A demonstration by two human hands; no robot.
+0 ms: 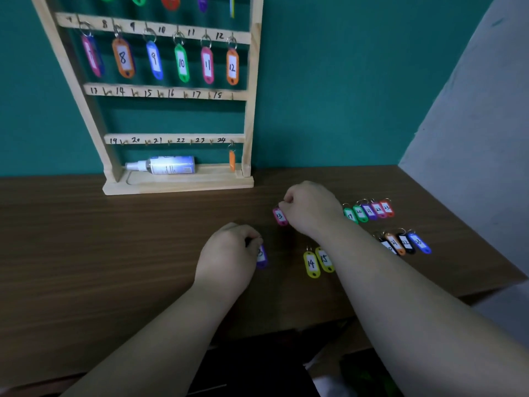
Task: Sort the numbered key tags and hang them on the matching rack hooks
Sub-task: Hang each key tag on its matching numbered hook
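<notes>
Pink tag 13 (280, 215) is pinched in the right hand (310, 209). At its seven o'clock, the left hand (229, 253) grips a purple tag (262, 257), apparently by its top. The wood table (100, 239) runs wide toward nine o'clock, and the rack (177, 186) stands at eleven.

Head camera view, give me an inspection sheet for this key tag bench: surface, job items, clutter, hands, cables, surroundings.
Surface: brown wood-grain table.
Job's things: pale wooden key rack, tags 7 to 12 hung, hooks 13 to 23 bare, orange plastic tag on the 24 hook; yellow plastic tags 14 and 15 and two rows of mixed-colour tags loose on the table.
Clutter: white spray bottle lying in the rack's base tray.
Hands: right hand pinches pink plastic tag 13; left hand holds purple plastic tag, number unreadable.
Cables: nothing seen.
Surroundings: teal wall behind, grey wall at right.
</notes>
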